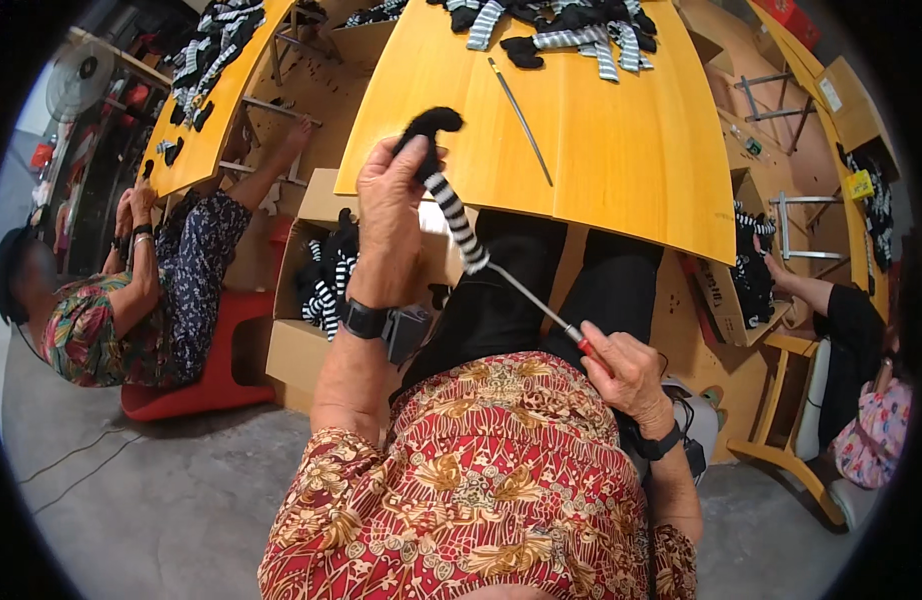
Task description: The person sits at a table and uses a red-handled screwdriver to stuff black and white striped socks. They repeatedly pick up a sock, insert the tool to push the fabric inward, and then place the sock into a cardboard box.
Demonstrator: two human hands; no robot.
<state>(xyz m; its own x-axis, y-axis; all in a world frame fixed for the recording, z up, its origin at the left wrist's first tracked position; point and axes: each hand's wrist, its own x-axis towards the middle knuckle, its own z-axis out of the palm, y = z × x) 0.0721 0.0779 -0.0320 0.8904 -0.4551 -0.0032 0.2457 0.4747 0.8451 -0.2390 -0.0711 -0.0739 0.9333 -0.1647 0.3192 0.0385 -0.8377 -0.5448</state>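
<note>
Now | left hand (389,225) fingers closed on striped tube (451,205) | right hand (626,372) fingers gripping metal rod (529,297)

Just past the left hand (391,225) the yellow table (621,150) has bare wood, with only a thin metal rod (521,120) lying on it. Farther off, a pile of striped socks (571,30) fills the far edge. Below the left hand an open cardboard box (311,340) blocks the way down. Between both hands the striped sock (456,215) and metal stick (531,300) cross the gap. Near the right hand (626,375) another box (726,300) stands.
</note>
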